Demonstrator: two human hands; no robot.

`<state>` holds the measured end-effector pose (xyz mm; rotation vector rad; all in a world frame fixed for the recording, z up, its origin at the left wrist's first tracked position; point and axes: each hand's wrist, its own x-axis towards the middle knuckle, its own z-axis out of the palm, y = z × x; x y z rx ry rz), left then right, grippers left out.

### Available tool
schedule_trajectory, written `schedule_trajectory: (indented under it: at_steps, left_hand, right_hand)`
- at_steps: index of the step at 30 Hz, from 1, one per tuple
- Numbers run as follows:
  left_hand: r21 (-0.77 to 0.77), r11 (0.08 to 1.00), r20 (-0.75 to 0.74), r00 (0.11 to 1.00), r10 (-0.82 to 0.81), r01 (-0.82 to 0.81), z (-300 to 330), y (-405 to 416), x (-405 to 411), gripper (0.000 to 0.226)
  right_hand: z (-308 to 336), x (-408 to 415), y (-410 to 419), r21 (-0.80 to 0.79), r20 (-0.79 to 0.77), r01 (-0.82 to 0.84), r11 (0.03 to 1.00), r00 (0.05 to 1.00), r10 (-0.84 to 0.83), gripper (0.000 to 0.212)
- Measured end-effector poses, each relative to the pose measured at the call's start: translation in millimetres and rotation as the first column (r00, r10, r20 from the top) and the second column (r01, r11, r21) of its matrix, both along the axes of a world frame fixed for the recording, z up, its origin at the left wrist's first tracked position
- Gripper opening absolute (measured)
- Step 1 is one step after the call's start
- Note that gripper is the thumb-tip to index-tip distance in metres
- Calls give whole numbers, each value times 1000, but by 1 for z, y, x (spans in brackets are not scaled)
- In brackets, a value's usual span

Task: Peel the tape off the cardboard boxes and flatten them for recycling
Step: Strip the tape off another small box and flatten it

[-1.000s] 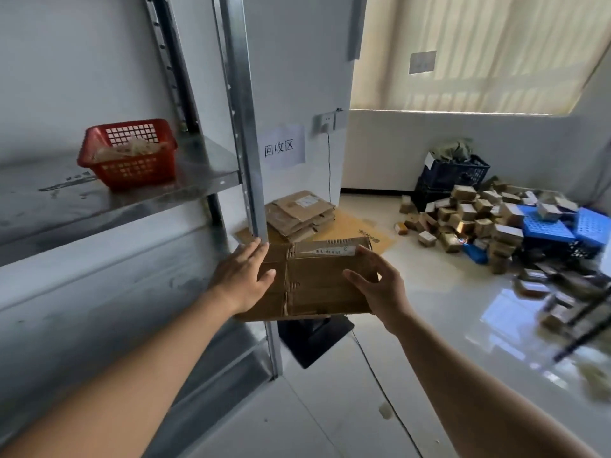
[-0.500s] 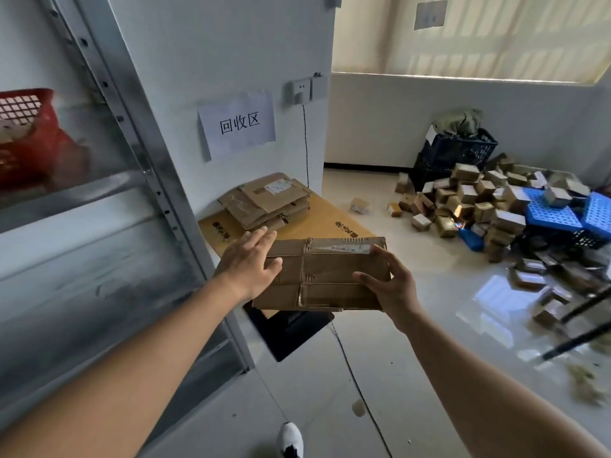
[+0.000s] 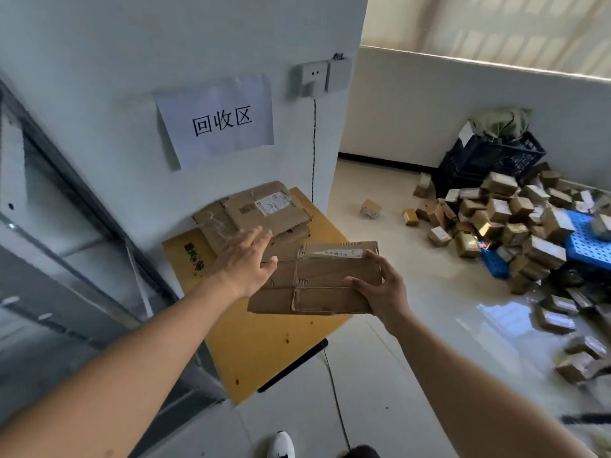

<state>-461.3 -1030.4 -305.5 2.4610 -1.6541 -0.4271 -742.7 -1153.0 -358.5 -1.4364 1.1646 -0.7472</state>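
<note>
One flattened box (image 3: 314,279) hangs over the yellow sheet (image 3: 264,352), pinched at its right edge by my right hand (image 3: 380,289). My left hand (image 3: 246,262) has just lifted off, fingers straight. The stack (image 3: 254,213) is now close; I'd say drop-off comes next.

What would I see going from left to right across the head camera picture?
Metal shelf → paper sign → left hand → flattened box → right hand → pile of small boxes → blue crate.
</note>
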Motion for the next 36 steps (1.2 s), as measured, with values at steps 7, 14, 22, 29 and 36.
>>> schedule_trajectory:
  at_steps: [7,14,22,29,36]
  left_hand:
    - [36,990,1,991,133,-133,-4,-84,41,66]
    - [101,914,52,919,390,-394,-35,-146,77,65]
    - [126,817,-20,822,569,-562,-66,-174,99,65]
    - [194,809,-34,820,571,-555,-128,-195,143,69]
    - [256,781,-29,803,595,-570,-185,-194,153,76]
  right_hand:
    - [-8,70,-118,51,-36,-148,988,988,150,75]
    - [-42,156,-236,120,-11,-393,912,918,397,86]
    - [-70,248,-289,205,-70,-572,794,801,595,76]
    - [-108,313,-296,172,-103,-602,780,776,622,75]
    - [-143,338,-293,-183,-681,-739,649,571,458,77]
